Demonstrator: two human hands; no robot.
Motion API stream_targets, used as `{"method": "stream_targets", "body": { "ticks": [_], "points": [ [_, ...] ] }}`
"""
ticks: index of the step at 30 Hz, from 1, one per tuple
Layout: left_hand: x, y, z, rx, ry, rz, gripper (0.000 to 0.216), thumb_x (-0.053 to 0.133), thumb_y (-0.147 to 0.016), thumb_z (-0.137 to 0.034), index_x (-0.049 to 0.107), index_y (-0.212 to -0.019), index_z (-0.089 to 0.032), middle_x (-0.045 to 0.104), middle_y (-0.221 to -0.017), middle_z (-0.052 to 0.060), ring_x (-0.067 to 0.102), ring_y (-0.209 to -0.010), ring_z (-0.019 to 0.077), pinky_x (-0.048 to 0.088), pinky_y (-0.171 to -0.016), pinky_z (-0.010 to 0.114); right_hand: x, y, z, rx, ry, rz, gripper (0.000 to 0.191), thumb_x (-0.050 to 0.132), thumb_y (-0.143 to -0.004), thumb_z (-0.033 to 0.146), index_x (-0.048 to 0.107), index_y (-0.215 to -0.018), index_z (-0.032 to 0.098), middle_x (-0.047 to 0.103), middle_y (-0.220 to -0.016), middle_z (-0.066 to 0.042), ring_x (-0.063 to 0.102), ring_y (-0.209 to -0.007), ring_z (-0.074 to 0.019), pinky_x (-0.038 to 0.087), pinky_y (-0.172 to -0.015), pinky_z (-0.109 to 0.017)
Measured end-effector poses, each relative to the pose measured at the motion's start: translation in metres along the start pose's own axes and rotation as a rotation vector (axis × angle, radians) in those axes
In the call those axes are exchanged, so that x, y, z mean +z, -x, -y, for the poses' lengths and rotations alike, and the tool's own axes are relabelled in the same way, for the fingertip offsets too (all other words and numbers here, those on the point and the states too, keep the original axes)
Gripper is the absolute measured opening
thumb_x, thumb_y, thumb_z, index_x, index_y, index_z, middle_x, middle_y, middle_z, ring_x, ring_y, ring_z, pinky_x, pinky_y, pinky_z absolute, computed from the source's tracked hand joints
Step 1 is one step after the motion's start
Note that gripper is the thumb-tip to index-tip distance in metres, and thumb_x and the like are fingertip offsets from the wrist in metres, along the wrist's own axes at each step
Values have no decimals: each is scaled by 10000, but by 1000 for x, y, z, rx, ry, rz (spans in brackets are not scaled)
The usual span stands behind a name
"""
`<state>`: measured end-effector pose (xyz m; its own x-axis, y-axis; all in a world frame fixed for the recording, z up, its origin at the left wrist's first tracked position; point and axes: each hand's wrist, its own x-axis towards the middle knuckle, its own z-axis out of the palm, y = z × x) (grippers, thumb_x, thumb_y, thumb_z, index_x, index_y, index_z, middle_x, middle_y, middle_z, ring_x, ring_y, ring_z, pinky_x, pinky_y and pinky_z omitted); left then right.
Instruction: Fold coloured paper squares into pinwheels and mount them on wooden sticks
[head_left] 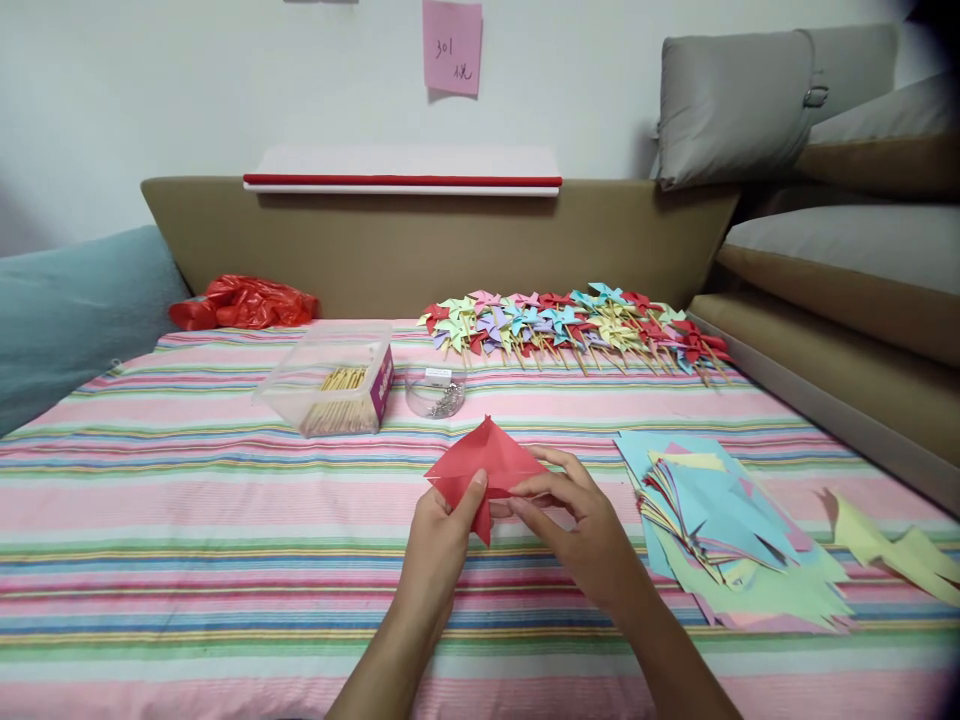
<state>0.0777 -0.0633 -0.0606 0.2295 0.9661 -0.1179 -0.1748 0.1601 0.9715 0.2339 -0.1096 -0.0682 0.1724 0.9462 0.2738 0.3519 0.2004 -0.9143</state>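
Note:
A square of red paper (pixel 491 450), slit in from its corners, is held up over the striped cloth with one corner pointing away from me. My left hand (pixel 448 520) pinches its lower left part, thumb on top and the other fingers hidden beneath. At the right corner, my right hand (pixel 574 510) has its fingers and thumb closed on the paper's edge. Beyond the paper stand a round clear dish (pixel 435 392) of small metal pins and a clear plastic box (pixel 341 390) of thin wooden sticks.
Many finished paper pinwheels (pixel 566 325) lie in rows at the back right. Cut coloured papers (pixel 735 520) are stacked to the right, beside a loose yellow piece (pixel 892 550). A red plastic bag (pixel 244 303) sits at the back left. Grey cushions (pixel 847 270) border the right side.

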Motion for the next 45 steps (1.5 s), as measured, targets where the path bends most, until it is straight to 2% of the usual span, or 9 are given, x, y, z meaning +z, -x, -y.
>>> {"method": "stream_targets", "body": {
  "ticks": [3, 8, 14, 19, 24, 28, 34, 40, 45],
  "points": [
    [1, 1, -1, -27, 40, 37, 358, 689, -859, -510, 704, -852, -152, 726, -722, 59, 683, -697, 193, 501, -677, 270, 0, -1, 0, 60, -40, 10, 222, 639, -909, 456, 747, -897, 263, 551, -1259, -98, 488, -1327, -287, 518, -967, -383],
    [4, 5, -6, -65, 69, 132, 371, 656, -895, -491, 682, -1091, -177, 775, -985, 89, 732, -831, 209, 525, -758, 285, 3, -1, 0, 112, -110, -2, 280, 617, -916, 493, 719, -910, 233, 565, -1165, -76, 632, -966, -199, 540, -807, -310],
    [5, 8, -4, -62, 72, 177, 428, 755, -840, -400, 659, -1189, -172, 750, -1141, 115, 686, -1038, 230, 511, -875, 295, 3, -1, 5, 120, -133, 8, 200, 630, -917, 430, 684, -885, 240, 583, -1049, -34, 601, -931, -174, 501, -790, -276],
    [5, 6, 1, -21, 146, 88, 420, 752, -846, -410, 622, -1180, -190, 728, -1053, 66, 653, -886, 179, 511, -799, 288, -1, -1, 9, 89, -117, 127, 161, 572, -947, 341, 611, -833, 235, 536, -973, -9, 555, -878, -157, 464, -794, -276],
    [3, 5, 4, 7, 156, 63, 311, 738, -853, -419, 649, -1015, -168, 691, -888, 30, 582, -758, 139, 466, -722, 253, -7, 0, 12, 51, -54, 179, 122, 577, -938, 300, 596, -838, 232, 530, -1002, -11, 551, -942, -169, 435, -860, -293],
    [2, 7, 1, 52, 107, 66, 277, 747, -838, -415, 654, -884, -159, 682, -844, 30, 563, -769, 151, 448, -738, 258, -3, 0, 12, 87, -78, 130, 201, 569, -954, 392, 620, -840, 235, 534, -949, -14, 548, -879, -168, 455, -800, -285],
    [3, 11, -2, 74, 83, 2, 285, 765, -812, -437, 660, -844, -174, 655, -763, 0, 560, -734, 155, 436, -701, 252, 7, 0, 10, 118, -139, 0, 275, 601, -928, 469, 626, -807, 224, 568, -935, -33, 567, -783, -167, 489, -687, -280],
    [6, 11, -3, 74, 134, 41, 304, 773, -821, -387, 678, -1009, -168, 725, -931, 50, 638, -874, 187, 490, -826, 293, 10, 0, 8, 94, -136, -55, 271, 640, -901, 460, 644, -789, 214, 581, -923, -36, 587, -768, -167, 518, -713, -297],
    [5, 10, -2, 64, 96, 48, 268, 770, -825, -370, 692, -966, -156, 725, -874, 52, 648, -832, 191, 500, -812, 305, 11, 1, 11, 99, -174, -57, 269, 643, -901, 458, 644, -790, 212, 581, -923, -33, 600, -793, -169, 520, -728, -291]
  ]
}}
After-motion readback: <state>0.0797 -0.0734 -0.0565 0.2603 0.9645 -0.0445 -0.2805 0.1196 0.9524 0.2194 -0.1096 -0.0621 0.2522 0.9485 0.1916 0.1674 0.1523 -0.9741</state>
